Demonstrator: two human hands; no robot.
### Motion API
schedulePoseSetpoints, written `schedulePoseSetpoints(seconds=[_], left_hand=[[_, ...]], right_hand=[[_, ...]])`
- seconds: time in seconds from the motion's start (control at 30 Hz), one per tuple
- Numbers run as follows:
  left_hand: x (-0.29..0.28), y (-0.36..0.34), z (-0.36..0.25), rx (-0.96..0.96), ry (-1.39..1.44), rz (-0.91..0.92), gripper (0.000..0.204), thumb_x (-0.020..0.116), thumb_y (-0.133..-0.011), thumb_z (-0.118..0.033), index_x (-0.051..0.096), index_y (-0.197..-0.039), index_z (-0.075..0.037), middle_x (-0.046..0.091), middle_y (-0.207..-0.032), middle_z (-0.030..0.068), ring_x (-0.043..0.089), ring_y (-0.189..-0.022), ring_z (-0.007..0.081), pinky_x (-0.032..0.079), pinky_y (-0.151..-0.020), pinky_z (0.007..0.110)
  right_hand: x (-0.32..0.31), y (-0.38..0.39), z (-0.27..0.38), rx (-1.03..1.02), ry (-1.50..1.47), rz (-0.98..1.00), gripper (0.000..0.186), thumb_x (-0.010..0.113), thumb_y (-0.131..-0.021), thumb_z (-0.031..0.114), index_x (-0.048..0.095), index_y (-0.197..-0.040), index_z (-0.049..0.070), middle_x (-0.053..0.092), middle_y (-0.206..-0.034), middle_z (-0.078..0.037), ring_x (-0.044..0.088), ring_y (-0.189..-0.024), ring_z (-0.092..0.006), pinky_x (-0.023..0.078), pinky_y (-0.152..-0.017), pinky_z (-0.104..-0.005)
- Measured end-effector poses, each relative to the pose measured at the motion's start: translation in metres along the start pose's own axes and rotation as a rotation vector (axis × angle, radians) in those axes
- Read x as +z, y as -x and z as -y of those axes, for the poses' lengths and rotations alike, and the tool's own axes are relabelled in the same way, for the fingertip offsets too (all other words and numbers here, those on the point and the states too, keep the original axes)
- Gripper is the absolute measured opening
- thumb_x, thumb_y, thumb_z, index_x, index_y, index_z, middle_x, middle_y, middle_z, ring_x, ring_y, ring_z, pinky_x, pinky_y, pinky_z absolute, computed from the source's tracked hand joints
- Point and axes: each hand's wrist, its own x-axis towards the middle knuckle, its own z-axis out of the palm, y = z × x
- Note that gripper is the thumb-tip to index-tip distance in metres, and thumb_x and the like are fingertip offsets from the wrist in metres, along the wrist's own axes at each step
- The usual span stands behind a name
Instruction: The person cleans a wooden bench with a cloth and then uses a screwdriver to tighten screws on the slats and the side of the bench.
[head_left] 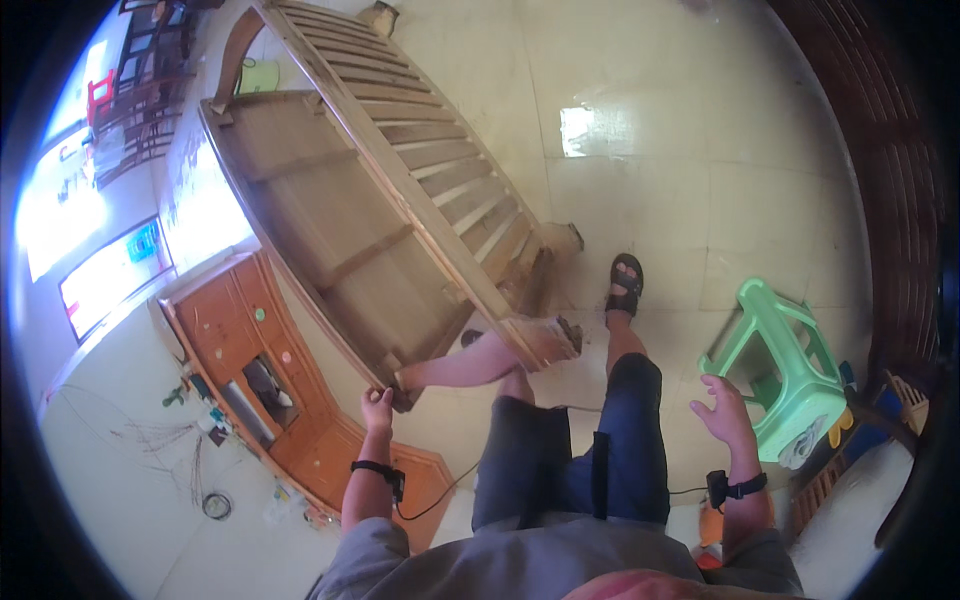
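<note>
A pale wooden furniture frame (425,190) with a slatted side and a solid panel (320,210) stands tilted in front of me. A pinkish curved piece (460,362) runs across its near end. My left hand (378,405) is closed on the frame's lower left corner, at the tip of that curved piece. My right hand (722,408) is held out with fingers apart and nothing in it, just left of a green plastic stool (795,410). My sandalled right foot stands beside the frame's near end.
An orange-brown wooden cabinet (275,385) with small tools around it is at the left. Stacked dark chairs (135,90) stand at the upper left. A dark wooden piece (900,180) lines the right side. Pale floor tiles (680,170) lie beyond the frame. A thin cable trails near my legs.
</note>
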Motion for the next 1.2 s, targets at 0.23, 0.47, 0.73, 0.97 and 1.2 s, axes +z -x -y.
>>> schedulePoseSetpoints(seconds=[0.23,0.47,0.73,0.97,1.2], left_hand=[[0.042,0.107,-0.056,0.731,-0.622,-0.224,0.069,0.070,-0.073,-0.011,0.036,-0.132,0.002,0.037,-0.135,0.0271,0.036,-0.126,0.0418,0.031,-0.104,0.044],[0.094,0.151,-0.089,0.855,-0.682,0.127,0.087,0.075,-0.069,-0.017,0.025,-0.139,0.000,0.020,-0.145,0.0256,0.019,-0.135,0.0412,0.020,-0.110,0.050],[0.116,0.157,-0.086,0.794,-0.718,0.160,0.093,0.074,-0.069,-0.016,0.018,-0.141,0.003,0.018,-0.146,0.0253,0.016,-0.136,0.0436,0.017,-0.111,0.050],[0.132,0.175,-0.114,0.757,-0.833,0.230,0.099,0.074,-0.070,-0.022,0.011,-0.141,0.006,0.012,-0.147,0.0268,0.012,-0.137,0.0435,0.016,-0.110,0.053],[0.128,0.176,-0.125,0.634,-0.999,0.327,0.111,0.075,-0.070,-0.034,0.001,-0.142,0.005,0.000,-0.150,0.0225,0.004,-0.139,0.0401,0.014,-0.111,0.051]], right_hand=[[0.014,0.002,-0.027,0.001,-0.115,0.003,0.043,0.071,-0.076,0.017,0.053,-0.113,0.002,0.061,-0.109,-0.016,0.063,-0.092,-0.0293,0.051,-0.078,-0.0380],[0.024,-0.003,-0.045,0.041,-0.166,0.063,0.041,0.070,-0.078,0.016,0.053,-0.112,0.001,0.061,-0.109,-0.015,0.063,-0.092,-0.0274,0.051,-0.076,-0.0367],[0.024,0.005,-0.078,0.141,-0.175,0.066,0.039,0.068,-0.079,0.014,0.054,-0.113,0.001,0.063,-0.107,-0.014,0.063,-0.090,-0.0256,0.051,-0.077,-0.0352],[0.018,0.014,-0.103,0.243,-0.317,0.047,0.040,0.067,-0.081,0.015,0.054,-0.115,0.000,0.064,-0.106,-0.016,0.064,-0.089,-0.0235,0.051,-0.079,-0.0337],[0.011,0.045,-0.128,0.217,-0.265,-0.028,0.039,0.067,-0.081,0.015,0.054,-0.115,0.000,0.064,-0.106,-0.016,0.064,-0.089,-0.0222,0.050,-0.080,-0.0323]])
